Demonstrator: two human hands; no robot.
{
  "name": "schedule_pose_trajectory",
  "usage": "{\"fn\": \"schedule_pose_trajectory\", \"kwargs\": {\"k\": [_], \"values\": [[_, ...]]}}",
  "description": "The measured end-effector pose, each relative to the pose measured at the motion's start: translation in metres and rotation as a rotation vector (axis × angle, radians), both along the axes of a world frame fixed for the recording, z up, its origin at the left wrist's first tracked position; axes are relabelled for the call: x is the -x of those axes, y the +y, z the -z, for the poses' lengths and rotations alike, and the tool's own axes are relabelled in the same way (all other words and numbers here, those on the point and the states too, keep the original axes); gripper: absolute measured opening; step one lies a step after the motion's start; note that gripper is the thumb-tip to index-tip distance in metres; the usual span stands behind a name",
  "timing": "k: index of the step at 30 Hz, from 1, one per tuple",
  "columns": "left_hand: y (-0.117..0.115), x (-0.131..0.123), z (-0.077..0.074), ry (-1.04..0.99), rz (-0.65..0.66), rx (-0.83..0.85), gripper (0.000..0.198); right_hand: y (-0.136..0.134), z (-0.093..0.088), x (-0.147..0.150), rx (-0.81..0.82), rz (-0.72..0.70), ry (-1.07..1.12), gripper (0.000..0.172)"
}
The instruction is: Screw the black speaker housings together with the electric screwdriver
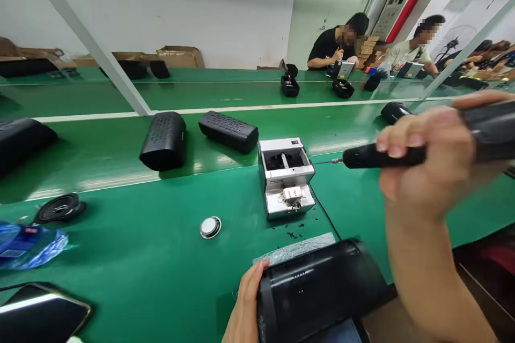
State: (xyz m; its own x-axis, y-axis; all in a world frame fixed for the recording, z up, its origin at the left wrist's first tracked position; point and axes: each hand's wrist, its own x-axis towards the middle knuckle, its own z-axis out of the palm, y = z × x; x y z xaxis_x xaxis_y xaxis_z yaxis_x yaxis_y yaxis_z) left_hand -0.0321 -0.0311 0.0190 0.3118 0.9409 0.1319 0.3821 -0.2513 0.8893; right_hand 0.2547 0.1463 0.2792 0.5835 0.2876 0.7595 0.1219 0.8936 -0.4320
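Note:
My right hand (434, 155) is wrapped around a black electric screwdriver (364, 156), raised at the right. Its thin bit points left, beside the silver screw feeder (284, 174); whether they touch, I cannot tell. At the bottom, my left hand (247, 305) grips the left end of a glossy black speaker housing (322, 281). Bubble wrap (298, 246) shows behind the housing's far edge. Small dark screws (292, 235) lie scattered between the feeder and the housing. Left of the feeder, a round silver-rimmed speaker part (210, 227) rests on the green mat.
Black speaker housings (164, 139) stand along the back of the bench. To the left are a round speaker driver (60, 208), a blue plastic bag (32, 246) and a phone-like dark slab (42, 313). Beyond a white-framed divider (92, 37), co-workers (338, 45) sit at another bench.

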Motion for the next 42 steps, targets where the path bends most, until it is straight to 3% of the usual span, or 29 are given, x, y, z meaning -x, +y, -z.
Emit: {"fn": "schedule_pose_trajectory", "kwargs": {"k": [5, 8, 13, 21, 28, 32, 34, 38, 39, 40, 42], "values": [[0.003, -0.007, 0.012, 0.015, -0.017, -0.01, 0.149, -0.037, -0.017, 0.023, 0.046, -0.168, -0.047, 0.029], [0.006, -0.01, 0.014, 0.004, -0.037, -0.006, 0.146, -0.034, -0.007, 0.038, 0.17, -0.271, -0.142, 0.023], [0.008, -0.012, 0.013, -0.021, -0.044, -0.007, 0.142, -0.02, 0.013, 0.061, 0.297, -0.311, -0.219, 0.02], [0.01, -0.014, 0.015, -0.031, -0.051, -0.031, 0.141, -0.032, 0.002, 0.07, 0.329, -0.225, -0.251, 0.019], [0.012, -0.01, 0.014, -0.041, -0.006, 0.006, 0.135, -0.02, 0.009, 0.074, 0.448, -0.176, -0.19, 0.018], [0.011, -0.012, 0.009, -0.05, -0.053, 0.011, 0.134, -0.006, 0.012, 0.071, 0.431, -0.132, -0.135, 0.018], [0.011, -0.012, 0.005, -0.047, -0.055, 0.01, 0.133, 0.003, 0.009, 0.065, 0.402, -0.242, -0.196, 0.023], [0.011, -0.01, -0.004, -0.042, -0.026, 0.017, 0.126, 0.02, 0.004, 0.054, 0.476, -0.745, -0.548, 0.042], [0.011, -0.009, -0.007, -0.043, -0.022, 0.017, 0.124, 0.024, 0.004, 0.053, 0.495, -0.753, -0.569, 0.044], [0.011, -0.009, -0.009, -0.042, -0.02, 0.016, 0.123, 0.028, 0.006, 0.052, 0.496, -0.673, -0.535, 0.045], [0.01, -0.009, -0.013, -0.032, -0.023, 0.02, 0.122, 0.037, 0.013, 0.051, 0.46, -0.381, -0.375, 0.041]]}}
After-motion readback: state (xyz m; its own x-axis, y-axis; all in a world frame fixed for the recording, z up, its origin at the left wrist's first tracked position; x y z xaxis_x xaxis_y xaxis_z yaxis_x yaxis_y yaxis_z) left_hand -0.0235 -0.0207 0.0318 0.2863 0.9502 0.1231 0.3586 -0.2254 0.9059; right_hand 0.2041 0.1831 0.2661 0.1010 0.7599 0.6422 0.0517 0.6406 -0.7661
